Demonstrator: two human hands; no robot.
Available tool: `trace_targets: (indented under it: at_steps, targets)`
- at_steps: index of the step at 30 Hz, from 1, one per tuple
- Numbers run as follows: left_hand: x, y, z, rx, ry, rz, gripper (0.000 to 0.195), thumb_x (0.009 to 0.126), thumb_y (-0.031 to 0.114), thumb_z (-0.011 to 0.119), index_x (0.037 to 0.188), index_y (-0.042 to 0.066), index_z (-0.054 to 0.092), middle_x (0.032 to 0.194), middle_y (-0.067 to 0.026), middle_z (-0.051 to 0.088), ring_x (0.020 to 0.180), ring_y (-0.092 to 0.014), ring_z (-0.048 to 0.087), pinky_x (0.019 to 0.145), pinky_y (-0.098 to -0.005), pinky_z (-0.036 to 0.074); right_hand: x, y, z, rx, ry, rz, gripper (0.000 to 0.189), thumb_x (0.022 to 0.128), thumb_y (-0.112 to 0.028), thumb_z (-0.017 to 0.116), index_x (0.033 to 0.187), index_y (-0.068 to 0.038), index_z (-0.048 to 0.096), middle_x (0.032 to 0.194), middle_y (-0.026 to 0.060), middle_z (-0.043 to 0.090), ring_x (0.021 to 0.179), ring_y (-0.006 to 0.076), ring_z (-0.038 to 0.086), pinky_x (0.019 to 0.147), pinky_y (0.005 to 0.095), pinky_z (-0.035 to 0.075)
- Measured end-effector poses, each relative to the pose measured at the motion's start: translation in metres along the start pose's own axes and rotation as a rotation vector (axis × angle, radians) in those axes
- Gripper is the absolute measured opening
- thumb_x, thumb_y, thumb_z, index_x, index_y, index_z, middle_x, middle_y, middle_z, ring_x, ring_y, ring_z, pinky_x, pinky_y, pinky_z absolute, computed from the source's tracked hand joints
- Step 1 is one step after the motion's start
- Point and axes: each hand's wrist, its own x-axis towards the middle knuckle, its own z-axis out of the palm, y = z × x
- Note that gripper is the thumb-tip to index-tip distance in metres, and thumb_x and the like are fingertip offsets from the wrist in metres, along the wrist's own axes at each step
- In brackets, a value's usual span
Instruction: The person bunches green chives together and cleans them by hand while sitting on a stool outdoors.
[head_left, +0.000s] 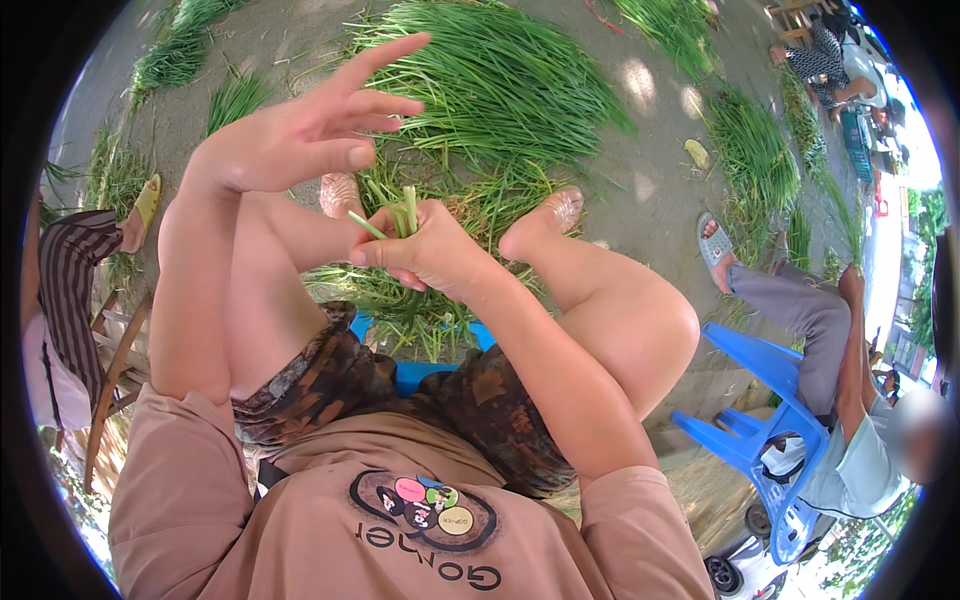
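My left hand is raised on the left with its fingers apart, and nothing is in it. Lower and nearer my body, my right hand grips a small bunch of green stems. The pale cut ends stick up above the fingers, and one stem points out to the left by the thumb. Below this hand the leafy part seems to hang between my knees, partly hidden by the hand. A large pile of long green leafy stalks lies on the ground beyond my feet, its pale ends mostly towards the left.
Loose trimmings cover the ground between my bare feet. A blue plastic seat shows beneath me. More green bunches lie at the right and upper left. A person sits on a blue plastic chair at right; another person's striped trouser leg is at left.
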Motion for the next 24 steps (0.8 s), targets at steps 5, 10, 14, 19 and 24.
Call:
trace_targets:
  at_steps: [5, 10, 14, 19, 24]
  targets:
    - [0.031, 0.005, 0.059, -0.334, -0.493, -0.148, 0.084, 0.091, 0.011, 0.058, 0.155, 0.021, 0.004, 0.148, -0.0298, 0.023, 0.111, -0.03, 0.061, 0.084, -0.0331, 0.053, 0.002, 0.008, -0.008, 0.035, 0.044, -0.003, 0.024, 0.082, -0.019, 0.073, 0.092, -0.002, 0.061, 0.057, -0.0024, 0.05, 0.043, 0.0067, 0.046, 0.037, 0.0216, 0.034]
    - [0.026, -0.005, 0.051, -0.233, -0.68, -0.204, 0.084, 0.092, 0.013, 0.057, 0.155, 0.022, 0.002, 0.139, -0.0244, 0.04, 0.099, -0.024, 0.065, 0.082, -0.0318, 0.052, -0.014, 0.0, 0.008, -0.149, 0.135, 0.212, 0.047, 0.078, -0.02, 0.077, 0.112, -0.003, 0.049, 0.066, -0.0005, 0.053, 0.047, 0.0075, 0.049, 0.038, 0.0228, 0.036]
    - [0.004, -0.026, 0.019, -0.162, -0.611, -0.37, 0.084, 0.093, 0.017, 0.059, 0.155, 0.024, 0.004, 0.133, -0.0196, 0.05, 0.099, -0.023, 0.065, 0.086, -0.0334, 0.049, -0.011, 0.013, -0.004, -0.169, 0.001, 0.261, 0.025, 0.078, -0.012, 0.075, 0.094, -0.002, 0.059, 0.057, 0.0, 0.053, 0.047, 0.0071, 0.049, 0.036, 0.0235, 0.032]
    - [0.042, 0.007, -0.034, 0.171, -0.685, -0.821, 0.078, 0.094, 0.015, 0.052, 0.154, 0.027, 0.004, 0.125, -0.026, 0.057, 0.099, -0.028, 0.067, 0.088, -0.0386, 0.053, -0.022, 0.014, 0.008, -0.48, -0.04, 0.249, 0.019, 0.07, -0.016, 0.079, 0.075, -0.002, 0.068, 0.052, 0.0036, 0.055, 0.044, 0.0118, 0.05, 0.044, 0.0299, 0.04]
    - [0.111, -0.069, -0.035, 0.356, -0.926, -1.199, 0.067, 0.099, 0.018, 0.045, 0.153, 0.026, 0.006, 0.102, -0.0224, 0.068, 0.079, -0.025, 0.07, 0.076, -0.0356, 0.057, -0.01, 0.022, 0.007, -0.778, -0.044, 0.25, 0.026, 0.066, -0.019, 0.081, 0.077, 0.001, 0.069, 0.059, 0.0142, 0.061, 0.056, 0.0256, 0.062, 0.059, 0.0381, 0.049]
